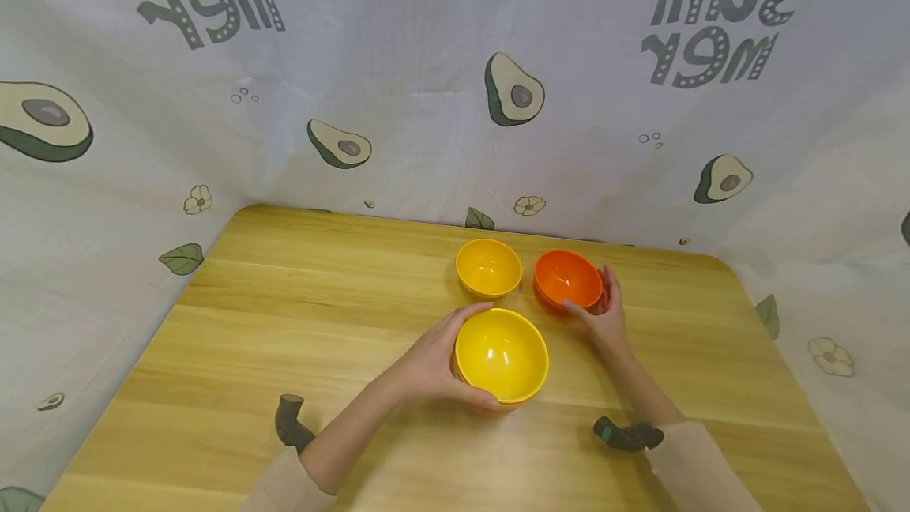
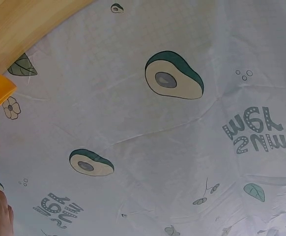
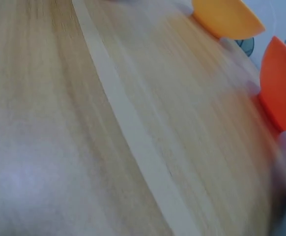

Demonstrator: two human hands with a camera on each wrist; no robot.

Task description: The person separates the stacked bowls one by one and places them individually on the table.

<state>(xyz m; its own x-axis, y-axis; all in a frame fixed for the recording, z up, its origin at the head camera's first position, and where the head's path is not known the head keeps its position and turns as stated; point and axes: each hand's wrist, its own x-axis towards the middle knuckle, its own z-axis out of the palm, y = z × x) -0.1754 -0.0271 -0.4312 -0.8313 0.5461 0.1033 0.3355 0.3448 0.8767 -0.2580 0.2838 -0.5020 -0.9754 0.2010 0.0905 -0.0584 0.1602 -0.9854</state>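
In the head view, my left hand [image 1: 434, 358] grips a larger yellow bowl [image 1: 503, 355] from its left side, thumb at the near rim and fingers at the far rim. An orange edge shows just beneath that bowl, so it appears nested in another one. My right hand [image 1: 604, 314] curves around the right side of a small orange bowl [image 1: 567, 279], with the thumb at its near side and fingers at the right rim. To the left of it stands a small amber-yellow bowl [image 1: 488, 267], untouched. The right wrist view shows the orange bowl [image 3: 283, 88] at its edge.
The bowls are on a wood-grain table [image 1: 320, 322]. A pale curtain [image 1: 412, 133] printed with avocados hangs along its back and sides. Dark curved pieces [image 1: 629, 434] sit by each wrist.
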